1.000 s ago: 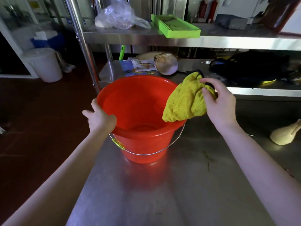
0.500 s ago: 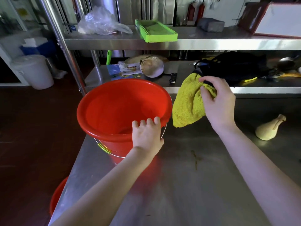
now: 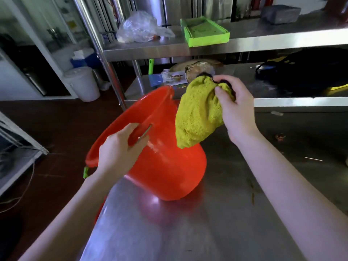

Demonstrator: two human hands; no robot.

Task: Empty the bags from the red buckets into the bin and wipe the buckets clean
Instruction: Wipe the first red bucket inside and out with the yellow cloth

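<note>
Red bucket at the centre of the frame, tipped on its side so its mouth faces the upper left. Its base edge rests on a stainless steel table close to the table's left edge. The left hand reaches in from the lower left and grips the bucket's near rim with fingers curled over it. The thin wire handle runs just past the fingertips, and a green grip on that handle shows below the rim at the left.

The right hand, right of centre, pinches a bunched yellow cloth between thumb and curled fingers. The cloth hangs down against the bucket's outer wall, near the rim on its upper right side. A dark trim shows at the top of the cloth by the fingers.

Behind the table, across the upper part of the frame, stands a two-tier steel shelf. On its top tier are a crumpled clear plastic bag, a bright green tray and, further right, a grey block. The lower tier holds printed packets and a dark bag at the right.

At the left of the frame, on a dark reddish floor, stands a white lidded bin, well apart from the table.
</note>
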